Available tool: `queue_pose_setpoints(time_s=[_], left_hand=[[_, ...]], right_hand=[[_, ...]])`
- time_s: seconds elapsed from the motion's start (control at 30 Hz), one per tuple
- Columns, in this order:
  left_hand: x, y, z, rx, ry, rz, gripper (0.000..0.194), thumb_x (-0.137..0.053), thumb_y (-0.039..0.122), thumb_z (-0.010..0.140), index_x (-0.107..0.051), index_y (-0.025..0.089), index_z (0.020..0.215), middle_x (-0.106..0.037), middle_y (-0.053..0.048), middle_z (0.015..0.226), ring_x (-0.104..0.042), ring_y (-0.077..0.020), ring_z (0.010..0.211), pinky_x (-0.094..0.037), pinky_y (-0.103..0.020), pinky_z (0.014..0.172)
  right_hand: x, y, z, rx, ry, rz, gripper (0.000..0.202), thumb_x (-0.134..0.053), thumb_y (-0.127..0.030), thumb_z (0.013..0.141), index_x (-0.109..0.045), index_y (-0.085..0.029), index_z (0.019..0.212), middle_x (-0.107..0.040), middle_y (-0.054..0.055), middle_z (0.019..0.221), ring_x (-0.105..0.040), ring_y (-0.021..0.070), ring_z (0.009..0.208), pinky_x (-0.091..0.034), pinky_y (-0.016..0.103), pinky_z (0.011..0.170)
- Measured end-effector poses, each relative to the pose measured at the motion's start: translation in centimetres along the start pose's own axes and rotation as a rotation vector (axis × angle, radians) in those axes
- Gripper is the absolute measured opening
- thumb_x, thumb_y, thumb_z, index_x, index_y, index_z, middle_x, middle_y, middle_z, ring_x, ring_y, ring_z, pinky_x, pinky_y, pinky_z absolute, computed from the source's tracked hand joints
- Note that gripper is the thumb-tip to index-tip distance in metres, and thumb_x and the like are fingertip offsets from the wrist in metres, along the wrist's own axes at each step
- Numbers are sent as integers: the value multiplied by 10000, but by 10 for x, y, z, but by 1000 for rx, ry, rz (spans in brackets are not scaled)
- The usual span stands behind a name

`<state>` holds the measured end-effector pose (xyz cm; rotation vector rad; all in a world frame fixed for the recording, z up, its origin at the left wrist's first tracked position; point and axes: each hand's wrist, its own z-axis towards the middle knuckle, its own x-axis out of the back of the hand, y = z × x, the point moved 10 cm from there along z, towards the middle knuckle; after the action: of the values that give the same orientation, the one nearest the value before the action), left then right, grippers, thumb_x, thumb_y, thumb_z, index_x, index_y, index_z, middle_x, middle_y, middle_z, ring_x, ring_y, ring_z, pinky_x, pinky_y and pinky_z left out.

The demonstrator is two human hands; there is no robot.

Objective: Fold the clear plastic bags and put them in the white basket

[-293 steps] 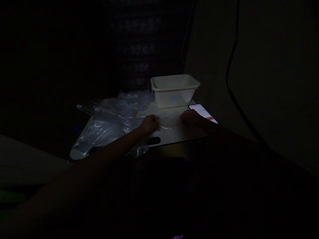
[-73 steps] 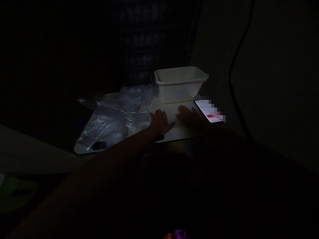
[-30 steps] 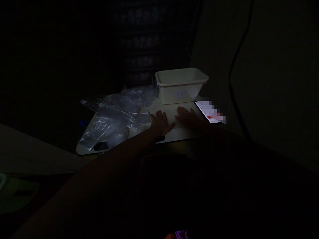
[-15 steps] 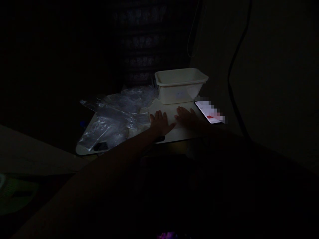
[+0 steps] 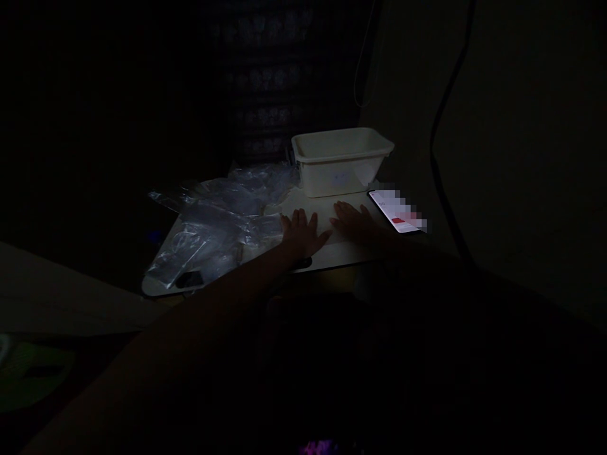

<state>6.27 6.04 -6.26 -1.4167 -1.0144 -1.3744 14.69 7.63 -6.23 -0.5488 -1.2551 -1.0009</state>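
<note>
My left hand [image 5: 303,235] lies flat on the white tabletop [image 5: 322,256], fingers spread and holding nothing. To its right my right hand [image 5: 353,220] also rests on the tabletop with its fingers apart. Clear plastic bags [image 5: 213,234] lie in a loose heap just left of my left hand. Behind both hands stands a white plastic tub [image 5: 339,177] with its open top facing up. A phone with a lit screen [image 5: 393,212] lies close to my right hand, partly blurred out by blocks.
The room is very dark. At the table's front left corner is a dark recess or object [image 5: 190,279]. A dark cable [image 5: 432,145] hangs along the wall at right. Something green [image 5: 38,373] shows low at the left.
The whole view has shifted very slightly. Both hands stay flat in the same places on the tabletop.
</note>
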Motion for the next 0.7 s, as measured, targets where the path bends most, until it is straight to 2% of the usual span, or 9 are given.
queue_pose_setpoints(time_s=[0.13, 0.27, 0.37, 0.47, 0.57, 0.7], left_hand=[[10, 2, -5, -62, 45, 26, 658, -74, 560, 741, -192, 156, 1246, -178, -131, 1308, -89, -279, 1191, -81, -505, 894], [27, 26, -17, -296, 75, 97, 542, -215, 463, 765, -250, 173, 1222, -194, -94, 1310, -114, -250, 1188, -84, -472, 906], [36, 51, -29, -509, 103, 115, 406, -317, 350, 751, -415, 186, 1109, -334, -79, 1243, -269, -217, 1129, -170, -408, 893], [40, 68, -38, -641, 129, 114, 298, -344, 269, 741, -528, 161, 949, -525, -83, 1032, -443, -186, 968, -282, -344, 806], [39, 76, -40, -676, 128, 132, 260, -337, 228, 747, -564, 133, 827, -592, -87, 838, -523, -172, 796, -333, -315, 705], [36, 79, -37, -647, 106, 167, 268, -330, 210, 763, -579, 113, 741, -606, -100, 755, -550, -168, 682, -354, -295, 615]], right_hand=[[2, -4, -2, 27, -17, -1, 432, -165, -276, 815, -315, -114, 1187, -302, 141, 1260, -241, 239, 1157, -238, 514, 851], [0, 2, -1, -21, 7, -1, 440, -174, -269, 811, -288, -104, 1203, -298, 142, 1262, -255, 238, 1151, -250, 502, 853], [-7, 2, 1, 21, -37, 3, 405, -200, -182, 794, -338, -181, 1176, -267, 95, 1286, -240, 227, 1161, -241, 502, 857], [-12, 11, 3, -33, -121, 64, 429, -227, -131, 770, -324, -172, 1186, -234, 95, 1300, -243, 212, 1161, -273, 471, 854], [-10, 15, 5, -56, -174, 117, 452, -259, -117, 752, -295, -124, 1202, -220, 117, 1301, -236, 216, 1164, -295, 452, 852], [-6, 14, 6, -30, -181, 122, 435, -246, -111, 758, -319, -104, 1187, -230, 134, 1295, -255, 232, 1153, -316, 445, 842]])
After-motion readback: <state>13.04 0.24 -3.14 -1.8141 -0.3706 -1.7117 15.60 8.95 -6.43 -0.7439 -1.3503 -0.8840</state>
